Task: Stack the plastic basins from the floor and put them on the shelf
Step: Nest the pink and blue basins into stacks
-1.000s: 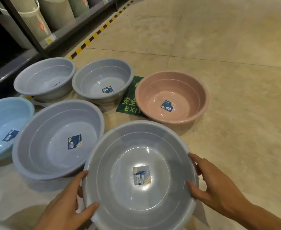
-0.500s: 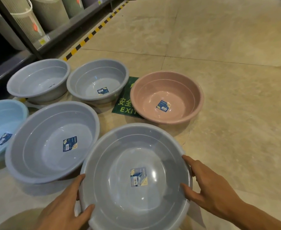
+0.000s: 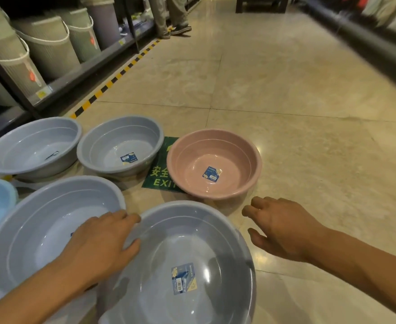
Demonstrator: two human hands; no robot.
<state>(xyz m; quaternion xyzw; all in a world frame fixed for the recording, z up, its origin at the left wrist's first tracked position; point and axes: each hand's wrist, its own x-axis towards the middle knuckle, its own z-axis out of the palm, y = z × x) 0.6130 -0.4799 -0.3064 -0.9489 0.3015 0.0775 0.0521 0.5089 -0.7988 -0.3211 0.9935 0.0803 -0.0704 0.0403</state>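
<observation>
1. The near grey basin [image 3: 204,249] sits on the floor [image 3: 285,136], open side up, round with no long side
2. The left hand [image 3: 103,244] lies over its rim, fingers loose, holding nothing
3. The right hand [image 3: 283,228] hangs beside it, fingers apart, empty
4. A pink basin [image 3: 215,164] sits behind

Shop: shelf [image 3: 82,74] w/ price tags [image 3: 43,94], rows of bins [image 3: 49,47], labelled basins [image 3: 185,148] on floor [image 3: 285,113].

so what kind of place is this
Probably a housewares aisle in a shop: the pink basin has a barcode label, ribbed bins line a shelf with price tags, plus a green EXIT floor sticker.
</observation>
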